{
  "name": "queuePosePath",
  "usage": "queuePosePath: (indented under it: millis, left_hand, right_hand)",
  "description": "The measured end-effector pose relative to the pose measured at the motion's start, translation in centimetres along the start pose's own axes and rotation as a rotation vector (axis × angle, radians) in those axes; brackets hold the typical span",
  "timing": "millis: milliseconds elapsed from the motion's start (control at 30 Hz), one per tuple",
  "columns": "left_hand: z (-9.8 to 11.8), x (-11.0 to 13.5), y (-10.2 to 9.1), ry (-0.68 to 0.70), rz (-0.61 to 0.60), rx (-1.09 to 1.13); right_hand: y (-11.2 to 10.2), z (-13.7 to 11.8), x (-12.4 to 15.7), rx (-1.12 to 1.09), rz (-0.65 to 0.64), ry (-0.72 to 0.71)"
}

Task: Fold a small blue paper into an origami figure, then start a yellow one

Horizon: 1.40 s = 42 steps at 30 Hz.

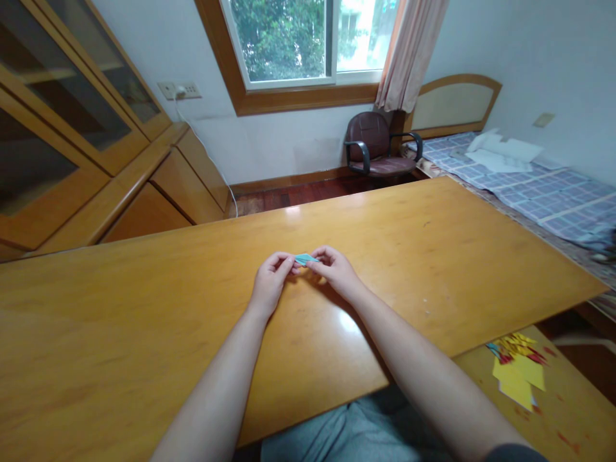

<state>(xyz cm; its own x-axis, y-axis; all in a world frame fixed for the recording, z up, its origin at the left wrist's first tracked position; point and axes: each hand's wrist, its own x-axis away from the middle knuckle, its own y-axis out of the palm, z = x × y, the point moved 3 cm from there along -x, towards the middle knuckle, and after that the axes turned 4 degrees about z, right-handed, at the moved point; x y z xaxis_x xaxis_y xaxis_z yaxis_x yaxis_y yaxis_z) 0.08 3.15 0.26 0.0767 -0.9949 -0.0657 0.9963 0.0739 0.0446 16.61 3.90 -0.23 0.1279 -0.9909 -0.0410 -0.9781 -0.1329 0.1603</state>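
We are pinching a folded blue paper (pixel 305 259) between both hands, low over the wooden table (pixel 144 308) and near its middle. Our left hand (pixel 271 277) is closing its fingertips on the left end of the piece and our right hand (pixel 337 269) is clamping the right end. Both hands are gripping it and nearly meeting. Our fingers are hiding much of the paper, and we cannot tell whether it is touching the tabletop or hanging just clear of it.

As we are judging it, the grip itself is posing the main risk. With so little paper showing, pulling the hands apart or twisting them unevenly could be tearing it or spoiling a crease. Pressing too hard could be crumpling the thin layers. Loosening one hand could let the piece spring open or slide across the glossy tabletop. The coloured paper scraps (pixel 517 372) are lying well apart on the lower surface at our right.
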Motion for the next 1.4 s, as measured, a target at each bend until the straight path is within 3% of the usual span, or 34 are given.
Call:
queuePosePath:
  millis: [233,433,600,867,1133,1400]
  left_hand:
    - [0.1,-0.1,0.1,0.023,-0.064,-0.095]
    - [0.0,-0.1,0.1,0.018,-0.069,-0.135]
    - [0.3,0.1,0.3,-0.007,-0.078,-0.099]
    - [0.1,0.0,0.3,-0.032,-0.107,-0.080]
    - [0.2,0.0,0.3,-0.043,-0.075,-0.088]
    - [0.0,0.0,0.4,-0.047,-0.083,-0.082]
  right_hand:
    - [0.2,0.3,0.1,0.008,-0.037,0.010]
    - [-0.2,0.1,0.1,0.123,0.063,-0.146]
    - [-0.3,-0.2,0.1,0.197,0.049,-0.215]
    - [-0.2,-0.6,0.4,0.199,0.052,-0.237]
    - [-0.2,-1.7,0.5,0.302,0.064,-0.382]
    - [-0.2,-1.6,0.5,0.332,0.057,-0.392]
